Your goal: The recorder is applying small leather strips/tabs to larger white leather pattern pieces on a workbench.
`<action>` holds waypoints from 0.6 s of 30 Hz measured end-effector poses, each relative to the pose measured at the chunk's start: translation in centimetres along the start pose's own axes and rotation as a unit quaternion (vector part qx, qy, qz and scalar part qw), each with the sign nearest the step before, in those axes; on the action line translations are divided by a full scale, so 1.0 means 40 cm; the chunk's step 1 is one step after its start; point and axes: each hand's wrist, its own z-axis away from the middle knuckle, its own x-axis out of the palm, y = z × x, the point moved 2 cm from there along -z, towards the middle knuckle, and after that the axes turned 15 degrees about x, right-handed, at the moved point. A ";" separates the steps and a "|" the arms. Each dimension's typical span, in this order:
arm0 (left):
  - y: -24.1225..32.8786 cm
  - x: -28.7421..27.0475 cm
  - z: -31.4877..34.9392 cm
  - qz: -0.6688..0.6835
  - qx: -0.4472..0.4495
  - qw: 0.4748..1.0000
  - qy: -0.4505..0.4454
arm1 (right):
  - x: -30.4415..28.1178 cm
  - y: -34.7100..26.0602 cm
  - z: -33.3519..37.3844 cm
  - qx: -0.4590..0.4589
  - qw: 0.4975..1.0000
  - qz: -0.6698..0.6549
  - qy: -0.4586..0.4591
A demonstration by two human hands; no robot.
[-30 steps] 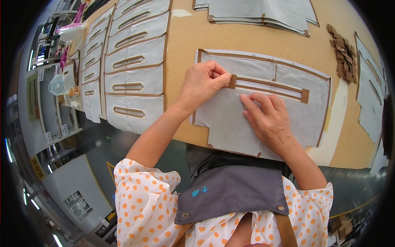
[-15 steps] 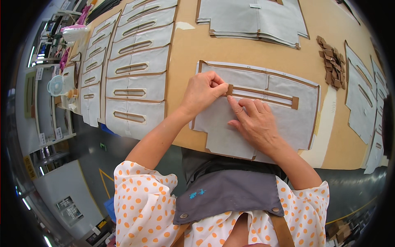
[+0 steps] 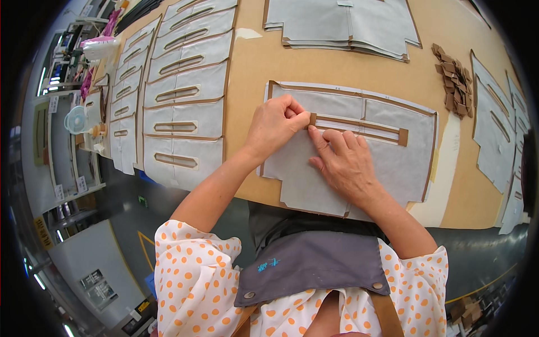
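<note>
A light grey fabric panel [image 3: 382, 168] with brown edging lies before me at the table's edge. A long brown-bordered slot [image 3: 359, 128] runs across its upper part. At the slot's left end sits a small brown strip [image 3: 313, 119], pinched between thumb and forefinger of my left hand [image 3: 281, 122]. My right hand [image 3: 343, 163] rests on the panel with fingers spread and holds nothing, its index fingertip pressing just below that strip. A matching brown strip [image 3: 403, 137] lies across the slot's right end.
Rows of overlapping slotted panels [image 3: 185, 112] lie on the left of the tan table [image 3: 252, 67]. A stack of grey panels [image 3: 342, 28] is at the back. Brown strips [image 3: 453, 81] are heaped at right, beside more slotted panels [image 3: 494, 123]. A small fan [image 3: 76, 118] stands far left.
My hands stay nearly in place at the slot's left end. Less of the brown strip there shows beyond my left fingertips, and the whole view has shifted slightly.
</note>
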 end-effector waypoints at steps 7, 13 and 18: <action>-0.019 0.005 0.009 0.061 0.030 0.997 0.044 | -0.007 0.011 0.009 0.000 1.000 -0.028 0.013; 0.014 0.041 0.114 -0.309 0.324 0.889 0.098 | -0.168 0.176 0.095 0.137 0.984 -0.025 0.109; -0.013 0.084 0.156 -0.357 0.271 0.893 -0.036 | -0.200 0.272 0.172 0.206 0.974 0.006 0.098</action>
